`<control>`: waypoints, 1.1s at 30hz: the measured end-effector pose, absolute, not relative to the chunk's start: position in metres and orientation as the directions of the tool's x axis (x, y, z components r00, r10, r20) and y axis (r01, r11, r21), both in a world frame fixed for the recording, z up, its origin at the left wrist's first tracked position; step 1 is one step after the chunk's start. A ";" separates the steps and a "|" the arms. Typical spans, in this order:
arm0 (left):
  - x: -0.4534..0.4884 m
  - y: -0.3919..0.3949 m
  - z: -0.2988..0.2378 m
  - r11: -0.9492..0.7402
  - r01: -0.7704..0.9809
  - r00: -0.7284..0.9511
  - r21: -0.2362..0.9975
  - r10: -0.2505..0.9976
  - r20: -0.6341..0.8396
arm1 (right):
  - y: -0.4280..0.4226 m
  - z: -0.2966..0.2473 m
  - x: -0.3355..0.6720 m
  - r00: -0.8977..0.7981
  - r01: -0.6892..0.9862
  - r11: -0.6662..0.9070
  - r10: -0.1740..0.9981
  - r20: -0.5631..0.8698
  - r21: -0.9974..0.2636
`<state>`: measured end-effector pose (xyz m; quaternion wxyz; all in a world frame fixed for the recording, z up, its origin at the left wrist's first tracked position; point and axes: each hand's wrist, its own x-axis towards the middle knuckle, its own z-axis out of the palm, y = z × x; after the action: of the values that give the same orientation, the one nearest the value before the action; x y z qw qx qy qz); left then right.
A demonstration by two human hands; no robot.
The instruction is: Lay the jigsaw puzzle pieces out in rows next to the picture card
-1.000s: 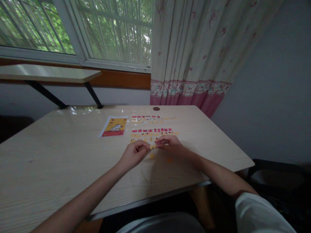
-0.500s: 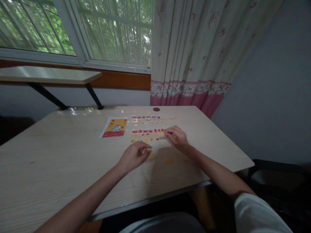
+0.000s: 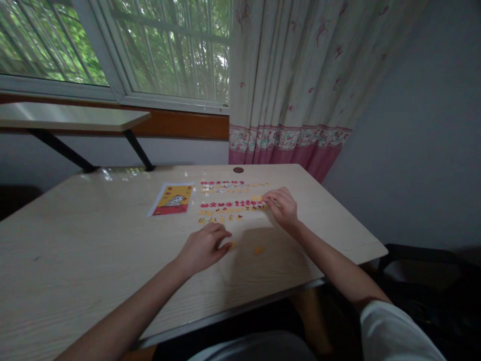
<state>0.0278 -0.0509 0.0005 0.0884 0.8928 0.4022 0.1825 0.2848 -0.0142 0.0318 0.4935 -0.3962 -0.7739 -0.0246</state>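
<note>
My right hand [image 3: 283, 206] is over the right end of the rows of jigsaw pieces, thumb and forefinger pinched on a small yellow jigsaw piece [image 3: 257, 198]. My left hand [image 3: 203, 246] hovers low over the table, its thumb and fingers apart with nothing between them. Just beyond its thumb tip lies another yellow piece [image 3: 233, 244], partly hidden. A loose yellow piece [image 3: 259, 249] rests farther right, in the shadow of my arm. Beyond my hands, red pieces [image 3: 221, 204] and yellow pieces [image 3: 221, 219] are laid out in rows.
Left of the rows lies a picture card [image 3: 172, 199] with a white animal on yellow and red. A raised shelf [image 3: 75, 118] stands at the table's [image 3: 93, 240] back left. A round brown disc [image 3: 238, 170] sits near the back edge, before the curtain [image 3: 285, 138].
My right hand has shifted slightly right and away from me, with the yellow piece at its fingertips. My left hand has drawn back a little and its fingers have spread.
</note>
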 end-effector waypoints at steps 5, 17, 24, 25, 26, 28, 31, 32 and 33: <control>0.028 -0.052 0.002 -0.673 0.681 0.625 0.287 0.739 0.251 | -0.015 0.031 0.287 -0.225 0.649 0.696 0.562 0.796 -0.308; 0.029 -0.052 0.003 -0.685 0.676 0.643 0.273 0.728 0.235 | 0.068 0.010 0.319 -0.259 0.834 0.438 0.848 0.463 -0.335; 0.030 -0.055 0.009 -0.666 0.690 0.636 0.284 0.745 0.202 | 0.103 -0.014 0.318 -0.176 0.891 0.277 0.941 0.289 -0.360; 0.030 -0.055 0.009 -0.665 0.690 0.636 0.285 0.746 0.200 | 0.103 -0.014 0.317 -0.175 0.896 0.275 0.941 0.291 -0.349; 0.030 -0.056 0.009 -0.663 0.691 0.635 0.287 0.747 0.199 | 0.103 -0.015 0.316 -0.173 0.902 0.271 0.940 0.293 -0.336; 0.029 -0.056 0.009 -0.656 0.693 0.629 0.299 0.752 0.194 | 0.103 -0.015 0.315 -0.168 0.914 0.262 0.939 0.300 -0.309; 0.030 -0.055 0.009 -0.641 0.684 0.617 0.349 0.763 0.191 | 0.103 -0.013 0.315 -0.173 0.928 0.257 0.938 0.301 -0.269; 0.030 -0.054 0.009 -0.633 0.679 0.613 0.373 0.768 0.187 | 0.103 -0.012 0.315 -0.179 0.931 0.259 0.938 0.298 -0.257; 0.030 -0.054 0.008 -0.624 0.673 0.609 0.398 0.772 0.180 | 0.103 -0.011 0.315 -0.185 0.933 0.261 0.938 0.294 -0.246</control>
<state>0.0301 -0.0536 0.0084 0.1466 0.8850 0.4081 0.1694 0.3151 0.1034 -0.0114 0.1953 -0.6077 -0.7697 0.0056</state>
